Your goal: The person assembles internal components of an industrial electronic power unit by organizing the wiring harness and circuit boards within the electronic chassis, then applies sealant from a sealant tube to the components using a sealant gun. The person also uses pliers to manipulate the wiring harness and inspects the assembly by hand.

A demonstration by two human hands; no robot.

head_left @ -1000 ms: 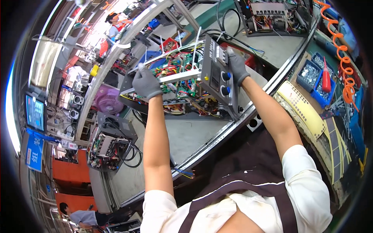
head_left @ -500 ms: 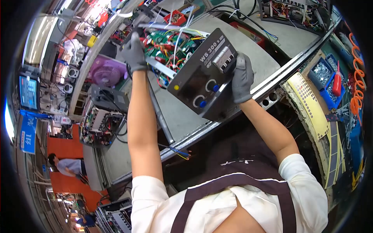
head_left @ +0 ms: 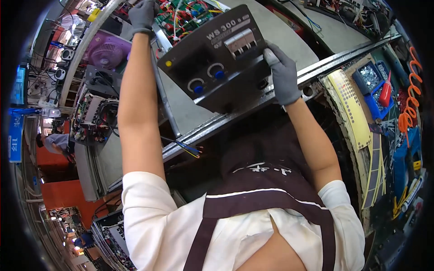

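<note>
An uncased welding machine is tilted over the grey bench (head_left: 192, 99), its black front panel (head_left: 192, 47) turned toward me. The panel carries a breaker switch (head_left: 240, 43), two blue knobs and a yellow button. Behind it show green circuit boards (head_left: 187, 16) with coloured wires. My right hand (head_left: 285, 77), in a grey glove, grips the panel's right edge, thumb on the front. My gloved left hand (head_left: 143, 17) is closed at the machine's far end, near the picture's top edge; its exact hold is partly hidden.
A metal rail (head_left: 203, 131) edges the bench, with loose cable ends (head_left: 190, 149) over it. Left are a purple fan (head_left: 106, 52) and another open machine (head_left: 92, 113). Right are blue screw bins (head_left: 368, 77), a red bottle (head_left: 385, 94) and an orange coiled hose (head_left: 409, 104).
The view has shifted, so the bench and both hands sit higher and further left. The front panel now faces me more squarely. Both hands stay at the machine.
</note>
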